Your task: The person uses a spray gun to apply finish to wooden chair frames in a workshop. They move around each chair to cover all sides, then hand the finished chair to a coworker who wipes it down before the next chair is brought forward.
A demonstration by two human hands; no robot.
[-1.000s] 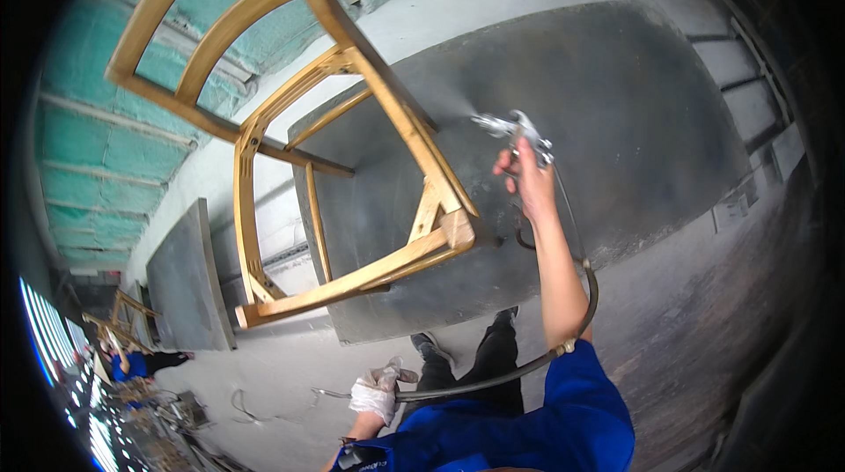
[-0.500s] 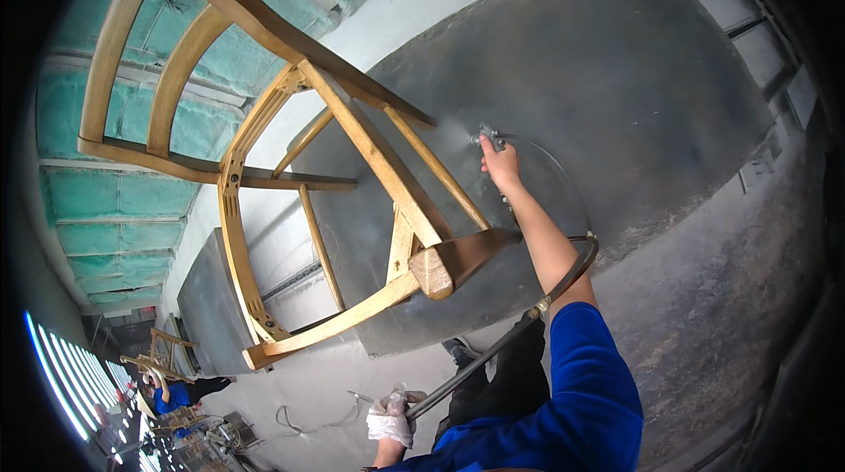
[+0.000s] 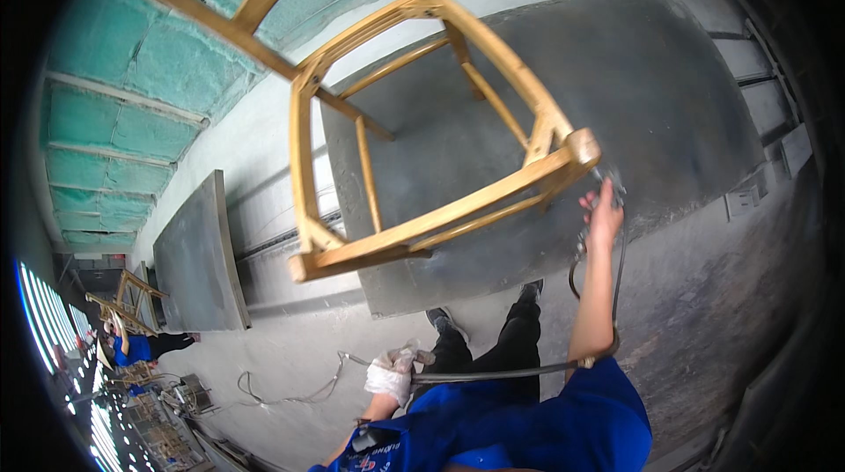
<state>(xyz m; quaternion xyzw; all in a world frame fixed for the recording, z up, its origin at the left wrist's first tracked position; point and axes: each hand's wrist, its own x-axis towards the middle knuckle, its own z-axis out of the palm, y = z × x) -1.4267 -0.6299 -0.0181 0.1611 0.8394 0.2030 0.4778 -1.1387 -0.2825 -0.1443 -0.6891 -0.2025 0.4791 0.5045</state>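
A wooden chair frame [image 3: 444, 227] with an open seat is in front of me, its backrest toward the upper left and its legs beyond the seat. My right hand [image 3: 604, 224], bare, is closed round a metal spray gun [image 3: 611, 183] beside the chair's near right corner. A thin hose runs down from the gun along my forearm. Low in the middle, my left hand [image 3: 392, 374] wears a whitish glove and is closed on a dark hose [image 3: 502, 374], which stretches across my body to my right elbow. What holds the chair up is hidden.
A large dark grey panel [image 3: 669, 102] lies behind the chair, and another grey panel [image 3: 195, 252] leans farther left. Teal padded wall sections [image 3: 114, 124] fill the upper left. At far left a person in blue [image 3: 132, 347] is beside another wooden chair frame [image 3: 132, 300]. Thin hose [image 3: 299, 397] trails on the floor.
The chair frame has turned, its open seat now facing me more. My right hand has moved right and nearer with the spray gun. My left hand stays low, and its hose lies flatter.
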